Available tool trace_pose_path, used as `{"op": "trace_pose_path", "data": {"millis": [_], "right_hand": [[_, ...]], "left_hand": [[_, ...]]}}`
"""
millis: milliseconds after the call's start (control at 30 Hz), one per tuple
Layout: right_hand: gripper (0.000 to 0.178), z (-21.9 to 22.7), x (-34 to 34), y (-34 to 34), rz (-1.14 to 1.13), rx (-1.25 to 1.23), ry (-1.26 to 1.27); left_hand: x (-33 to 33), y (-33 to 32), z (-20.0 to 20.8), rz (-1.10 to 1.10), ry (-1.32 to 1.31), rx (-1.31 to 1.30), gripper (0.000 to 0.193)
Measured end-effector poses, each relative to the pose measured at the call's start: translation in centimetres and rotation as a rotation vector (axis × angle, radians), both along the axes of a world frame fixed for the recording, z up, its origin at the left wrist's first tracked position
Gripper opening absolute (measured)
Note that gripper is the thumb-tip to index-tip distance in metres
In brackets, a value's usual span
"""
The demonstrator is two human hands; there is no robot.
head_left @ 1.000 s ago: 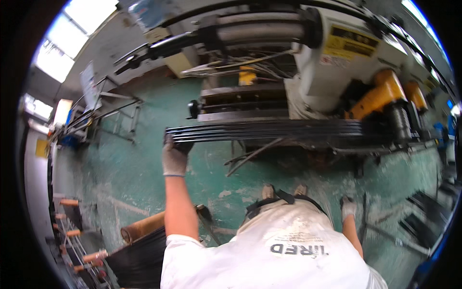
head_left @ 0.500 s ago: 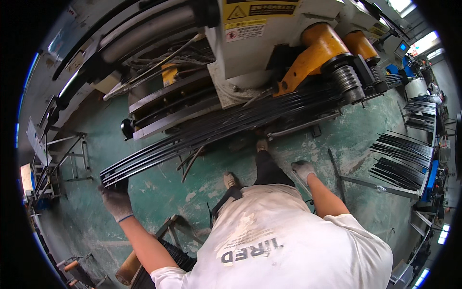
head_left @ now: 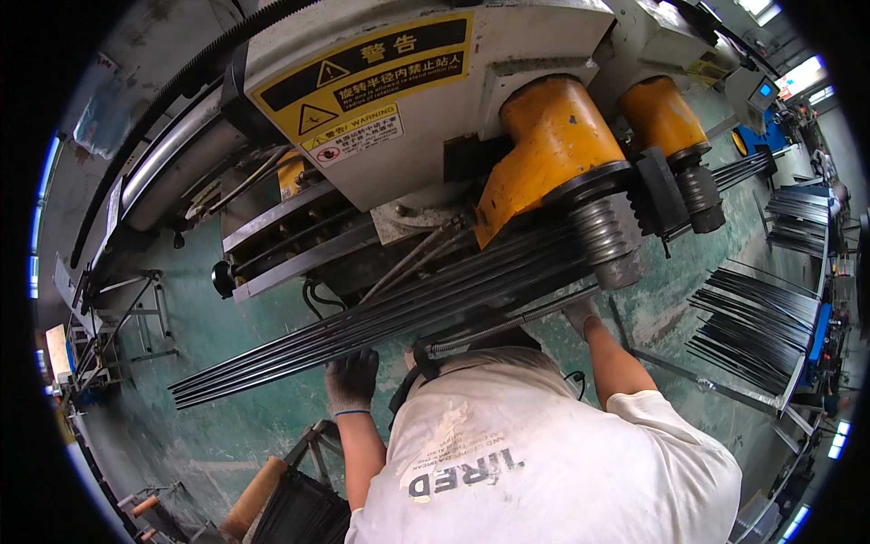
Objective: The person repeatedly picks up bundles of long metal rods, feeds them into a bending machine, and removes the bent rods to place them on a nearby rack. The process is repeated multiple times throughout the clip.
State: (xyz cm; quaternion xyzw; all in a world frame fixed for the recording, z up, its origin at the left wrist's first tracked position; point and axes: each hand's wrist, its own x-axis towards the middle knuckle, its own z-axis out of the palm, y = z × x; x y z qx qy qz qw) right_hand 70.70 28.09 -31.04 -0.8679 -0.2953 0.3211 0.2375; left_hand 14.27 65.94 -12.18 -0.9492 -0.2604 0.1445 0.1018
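Note:
A bundle of long black metal rods [head_left: 272,364] slants across the front of the machine, its left ends fanning out in the air. My left hand [head_left: 352,381], in a grey glove with dark fingers and a blue cuff, is at the lower edge of the bundle, fingers up against the rods and not wrapped round them. My right hand [head_left: 580,315], in a light grey glove, is beneath the machine's front, near the right end of a ribbed metal hose [head_left: 507,324]. Its fingers are mostly hidden.
The white machine head [head_left: 435,118] overhangs the rods, with orange arms [head_left: 555,127] and threaded steel rollers [head_left: 609,238] low on its right. Racks of black rods [head_left: 752,317] stand at the right. Behind my left arm are a brown roll [head_left: 254,499] and more dark rods [head_left: 304,512].
My left hand has moved right along the bundle from its left end. My right hand has gone forward, up to the hose. The machine appears larger and closer as my body leans in.

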Motion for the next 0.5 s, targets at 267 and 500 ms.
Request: {"op": "trace_pose_path", "data": {"millis": [267, 500], "right_hand": [[0.043, 4.9, -3.2, 4.1, -0.556, -0.074, 0.347], [0.054, 9.0, -17.5, 1.2, -0.198, -0.293, 0.124]], "left_hand": [[-4.4, 6.2, -0.2, 0.215, -0.494, -0.228, 0.026], [-7.8, 5.4, -0.8, 1.364, -1.763, -1.865, 0.030]]}}
